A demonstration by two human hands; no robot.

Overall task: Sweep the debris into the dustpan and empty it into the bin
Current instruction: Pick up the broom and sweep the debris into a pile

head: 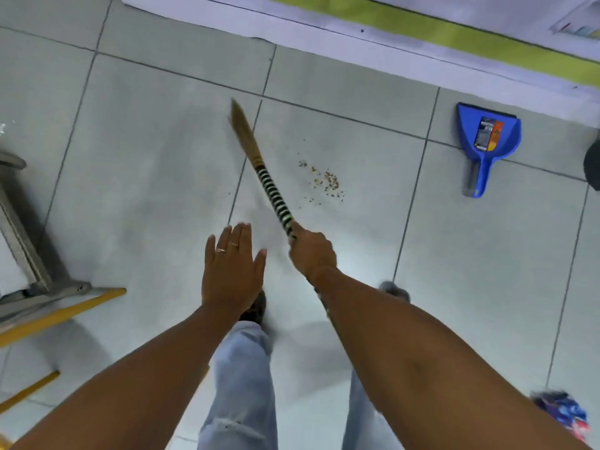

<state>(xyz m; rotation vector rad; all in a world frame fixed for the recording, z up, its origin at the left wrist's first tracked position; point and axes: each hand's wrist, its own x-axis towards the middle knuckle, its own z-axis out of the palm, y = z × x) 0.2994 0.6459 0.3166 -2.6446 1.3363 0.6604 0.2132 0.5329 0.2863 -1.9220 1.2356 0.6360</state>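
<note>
My right hand is shut on the striped handle of a short straw broom, whose bristle tip points away to the upper left over the tiled floor. A small scatter of brown debris lies on the tile just right of the broom handle. A blue dustpan with a label lies flat at the right, handle towards me, well apart from the debris. My left hand hovers open, fingers spread, holding nothing, left of the broom hand. No bin is clearly in view.
A metal frame with yellow bars stands at the left. A wall base with a green stripe runs along the top. A dark round object sits at the right edge, and a blue-and-red wrapper lies at the lower right. My legs and feet are below.
</note>
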